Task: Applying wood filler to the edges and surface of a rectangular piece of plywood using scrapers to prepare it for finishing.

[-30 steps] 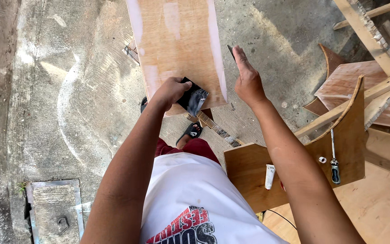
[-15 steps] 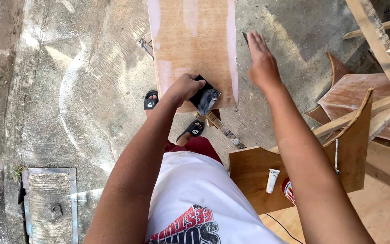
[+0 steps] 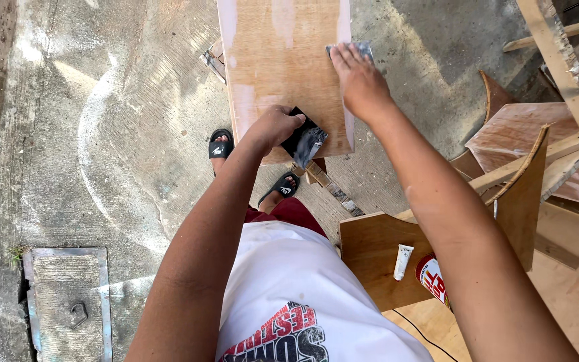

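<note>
A plywood board (image 3: pixel 283 60) with pale filler patches stands in front of me, reaching to the top edge of the view. My left hand (image 3: pixel 273 127) grips a small dark pad or container (image 3: pixel 305 143) smeared with grey paste at the board's near edge. Farther up, near the board's right edge, my right hand (image 3: pixel 358 80) presses flat on a grey sheet of sandpaper (image 3: pixel 360 48), fingers together.
Curved plywood parts (image 3: pixel 531 144) and wooden battens (image 3: pixel 557 53) are stacked at the right. A white tube (image 3: pixel 403 261) and a red-and-white can (image 3: pixel 435 279) lie on a plywood panel (image 3: pixel 370 248) beside me. A metal floor hatch (image 3: pixel 68 302) sits at lower left in the concrete.
My right hand has moved from the board's right side onto its face and now presses the grey sheet. The left hand keeps hold of the dark pad.
</note>
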